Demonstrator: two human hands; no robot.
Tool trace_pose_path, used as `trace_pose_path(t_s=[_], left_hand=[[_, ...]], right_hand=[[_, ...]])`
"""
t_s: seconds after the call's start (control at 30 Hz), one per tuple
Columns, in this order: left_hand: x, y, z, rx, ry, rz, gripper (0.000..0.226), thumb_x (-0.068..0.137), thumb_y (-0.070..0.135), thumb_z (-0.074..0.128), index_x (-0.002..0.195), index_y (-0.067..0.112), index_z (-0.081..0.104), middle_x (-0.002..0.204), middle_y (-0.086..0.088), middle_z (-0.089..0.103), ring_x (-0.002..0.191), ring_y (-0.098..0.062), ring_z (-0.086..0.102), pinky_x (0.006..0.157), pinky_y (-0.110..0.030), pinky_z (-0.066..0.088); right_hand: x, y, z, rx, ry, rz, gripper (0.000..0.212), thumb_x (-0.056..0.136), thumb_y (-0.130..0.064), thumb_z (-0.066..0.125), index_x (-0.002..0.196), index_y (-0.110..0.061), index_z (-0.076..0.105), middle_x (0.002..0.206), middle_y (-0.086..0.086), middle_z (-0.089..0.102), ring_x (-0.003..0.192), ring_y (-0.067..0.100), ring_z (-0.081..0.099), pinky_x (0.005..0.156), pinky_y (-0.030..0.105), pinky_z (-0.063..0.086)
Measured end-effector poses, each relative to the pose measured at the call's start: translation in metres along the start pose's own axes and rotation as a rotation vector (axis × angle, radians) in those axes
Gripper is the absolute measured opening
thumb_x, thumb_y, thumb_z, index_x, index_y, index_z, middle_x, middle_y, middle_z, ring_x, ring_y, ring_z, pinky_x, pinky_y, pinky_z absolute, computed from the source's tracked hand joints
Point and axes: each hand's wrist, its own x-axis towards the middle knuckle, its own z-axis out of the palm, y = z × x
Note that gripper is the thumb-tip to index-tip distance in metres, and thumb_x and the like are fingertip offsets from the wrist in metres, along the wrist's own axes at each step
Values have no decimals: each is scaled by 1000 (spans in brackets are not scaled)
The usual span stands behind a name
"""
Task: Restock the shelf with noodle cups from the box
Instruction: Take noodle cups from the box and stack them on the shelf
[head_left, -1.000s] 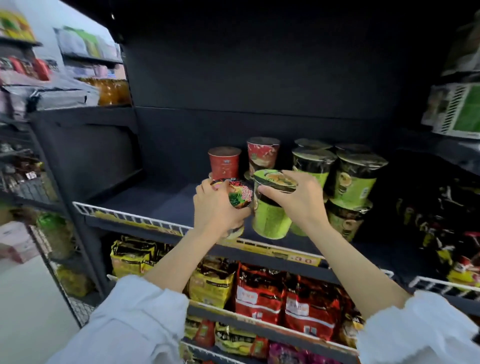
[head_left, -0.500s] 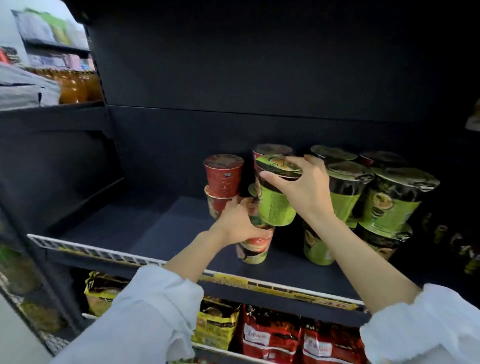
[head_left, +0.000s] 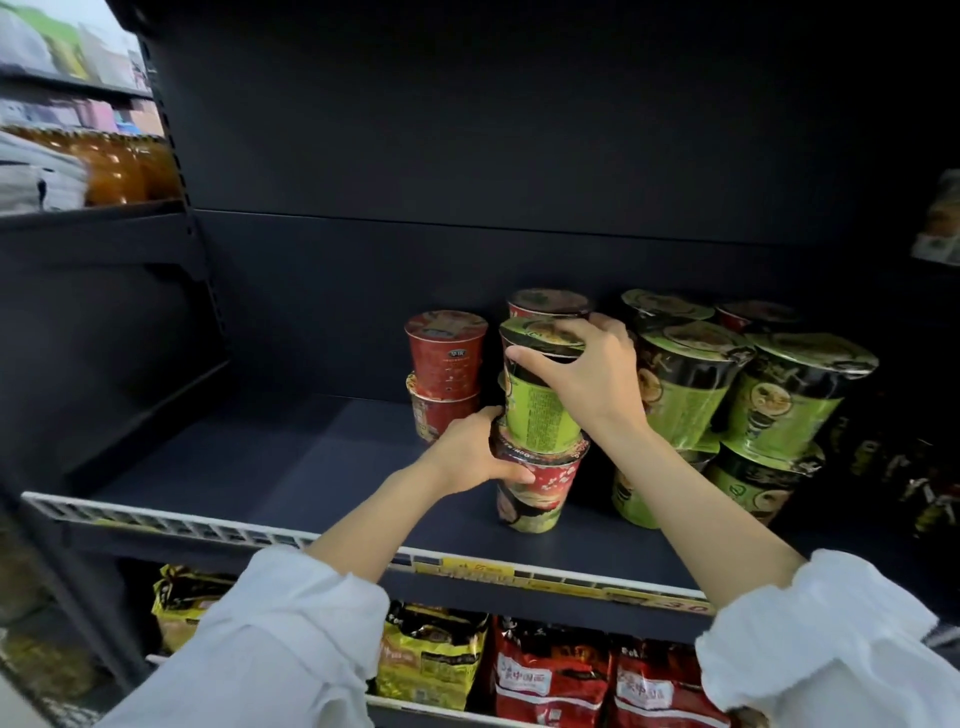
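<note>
A red-and-green noodle cup (head_left: 537, 496) stands on the dark shelf (head_left: 270, 467), and my left hand (head_left: 475, 454) grips its upper rim from the left. A green noodle cup (head_left: 540, 410) sits on top of it, held around the lid by my right hand (head_left: 589, 376). Behind to the left, two red cups (head_left: 447, 369) are stacked. To the right stand several green-and-black cups (head_left: 779, 405) in stacks of two. The box is out of view.
A white wire rail with yellow price tags (head_left: 488, 566) runs along the shelf's front edge. Below it hang yellow noodle packets (head_left: 431, 660) and red noodle packets (head_left: 556, 675). Bottles of orange liquid (head_left: 124, 166) stand on the neighbouring shelf at upper left.
Both hands moved from the shelf front into the shelf. The red-and-green cup came down onto the shelf, and the green cup came down on top of it.
</note>
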Motion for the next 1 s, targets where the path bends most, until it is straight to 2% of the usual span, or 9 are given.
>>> trace_pose_path(t_s=[0.2,0.3,0.37,0.47,0.57,0.67,0.8,0.9,1.0], left_hand=[[0,3,4,9,11,-1,93,66,33,83,143,13,34,135,0,54,124,-18,50,102,-29,41],[-6,7,-1,-42,1,10,104,70,26,80,150,15,15,144,0,43,133,-18,41,109,-32,36],[-13,15,-10,-60,90,36,101,75,23,75,152,15,9,150,-1,34,139,-18,32,112,-30,31],[-22,29,-23,2,284,98,85,80,22,70,149,10,21,148,-7,39,135,-19,38,109,-29,33],[-30,42,-29,6,407,160,60,84,22,66,138,13,42,131,-4,56,118,-16,54,93,-21,41],[-41,53,-25,0,540,236,39,87,19,62,124,18,53,115,2,61,104,-10,57,85,-23,46],[-53,65,-9,39,616,423,29,85,13,59,115,15,57,110,4,58,101,-11,55,85,-26,48],[-60,85,10,45,553,506,25,85,14,59,110,15,60,104,3,59,95,-13,57,81,-28,49],[-65,116,39,22,427,555,19,87,13,58,106,14,61,95,2,60,87,-13,57,78,-31,49]], right_hand=[[-7,-2,-2,-69,-50,-3,80,69,-59,71,134,-18,51,147,12,30,134,30,32,108,37,31],[-10,-4,-5,-80,-77,-30,84,70,-53,74,140,-19,42,149,12,26,136,29,32,108,34,31],[-12,-5,-9,-21,-83,-4,91,69,-49,77,143,-23,31,150,12,22,136,28,31,107,32,31],[-16,-7,-13,69,-99,40,105,67,-44,80,148,-26,15,150,13,20,135,28,32,105,33,32],[-20,-9,-16,96,-109,64,114,68,-41,80,150,-26,2,152,15,22,136,28,32,105,35,33],[-23,-9,-23,63,-119,83,116,71,-40,78,151,-25,-4,153,15,23,137,29,33,105,36,34],[-36,0,-38,99,-43,57,94,82,-25,71,150,-24,6,142,11,42,128,21,45,102,32,42],[-57,11,-63,95,91,27,63,89,-11,60,143,-20,28,111,-1,56,98,10,60,75,12,46],[-82,29,-100,31,190,33,31,92,-8,52,122,-16,53,94,-2,60,83,8,58,74,22,50]])
